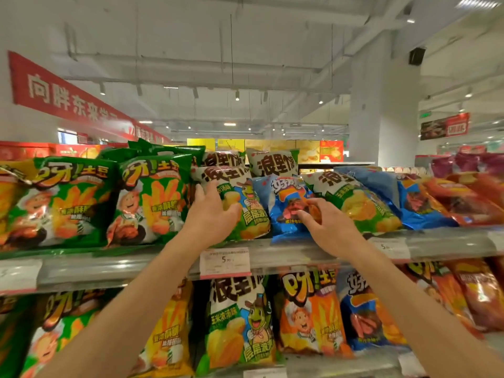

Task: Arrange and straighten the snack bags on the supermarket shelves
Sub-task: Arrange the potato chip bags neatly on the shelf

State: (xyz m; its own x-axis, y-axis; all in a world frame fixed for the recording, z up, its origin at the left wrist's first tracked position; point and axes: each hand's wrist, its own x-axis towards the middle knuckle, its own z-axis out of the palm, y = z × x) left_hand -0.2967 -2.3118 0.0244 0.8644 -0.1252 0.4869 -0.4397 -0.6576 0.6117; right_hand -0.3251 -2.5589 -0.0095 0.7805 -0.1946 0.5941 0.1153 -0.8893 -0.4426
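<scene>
Both my hands are up at the top shelf (286, 252). My left hand (210, 214) grips the left edge of a white and green snack bag with a frog cartoon (245, 205), fingers curled round its side and thumb on its front. My right hand (324, 222) rests on the front of a blue snack bag (283, 203) standing just right of it, with its fingertips pressed into the foil. Left of my hands stand two green potato-stick bags (152, 203). To the right, a second white and green bag (357, 203) leans over.
More blue and red bags (436, 203) lie tilted at the top shelf's right end. The lower shelf (341, 364) holds upright bags in green, yellow, orange and blue. Price tags (225, 261) hang on the shelf edge. A white pillar (384, 110) stands behind.
</scene>
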